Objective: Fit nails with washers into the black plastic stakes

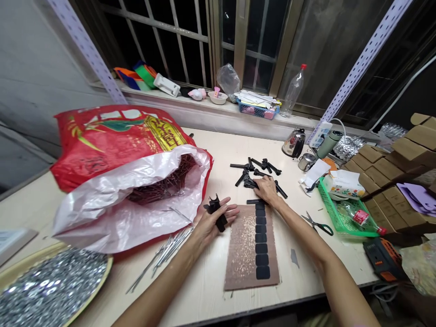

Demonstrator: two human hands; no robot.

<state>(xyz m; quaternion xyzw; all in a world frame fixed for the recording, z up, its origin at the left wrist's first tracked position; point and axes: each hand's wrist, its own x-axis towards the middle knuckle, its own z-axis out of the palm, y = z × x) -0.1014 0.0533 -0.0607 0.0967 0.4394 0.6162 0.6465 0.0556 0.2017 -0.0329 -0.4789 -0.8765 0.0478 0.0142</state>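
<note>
My left hand (pixel 213 220) is palm up, its thumb pressing black plastic parts (pixel 220 221) against the fingers; a pronged end sticks out at the top. Farther forward, my right hand (pixel 267 188) has its fingertips closed on a black plastic part (pixel 250 183) in a loose group of similar T-shaped parts (pixel 240 166). One such part (pixel 255 201) lies at the far edge of a brown board (pixel 238 250). Down the board's right side runs a column of black rounded-square pads (pixel 262 248). Pale specks cover its middle.
At left lies a red sack (pixel 116 145) with long thin metal pieces in its mouth; metal rods (pixel 166 250) lie before it. A yellowish tray (pixel 109 268) holds shiny metal pieces. Scissors (pixel 318 224), a green basket (pixel 332 222), a power-tool battery (pixel 381 259) and cardboard boxes (pixel 388 209) stand right.
</note>
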